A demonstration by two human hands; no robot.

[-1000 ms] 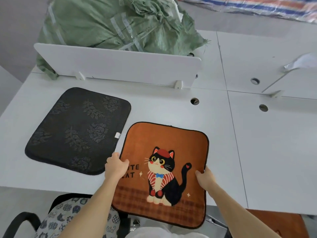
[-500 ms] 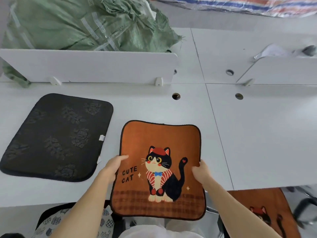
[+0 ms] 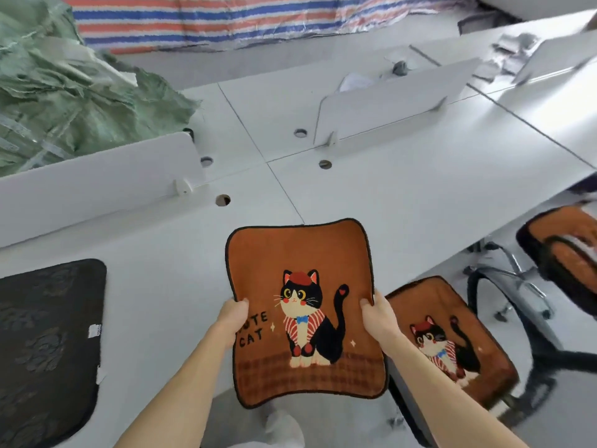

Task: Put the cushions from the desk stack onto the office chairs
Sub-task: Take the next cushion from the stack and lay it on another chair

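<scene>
I hold an orange cushion with a black-and-white cat picture [image 3: 300, 253] in both hands, lifted over the front edge of the white desk [image 3: 403, 195]. My left hand [image 3: 233, 315] grips its left edge and my right hand [image 3: 377, 313] grips its right edge. A black cushion [image 3: 45, 344] lies flat on the desk at the left. To the right, an office chair [image 3: 504, 399] carries another orange cat cushion [image 3: 452, 344] on its seat. Farther right, a second chair [image 3: 549, 270] also bears an orange cushion [image 3: 562, 231].
White divider panels [image 3: 97, 176] stand along the desk's middle line. A crumpled green sack [image 3: 64, 92] sits behind the left panel. A striped tarp [image 3: 258, 17] lies at the back. Cable holes [image 3: 223, 199] dot the desk. Chair legs [image 3: 517, 279] spread under the desk's right end.
The view has swung to the right with the cat cushion raised off the desk. The black cushion now sits at the far left, and two chairs with orange cushions have come into sight.
</scene>
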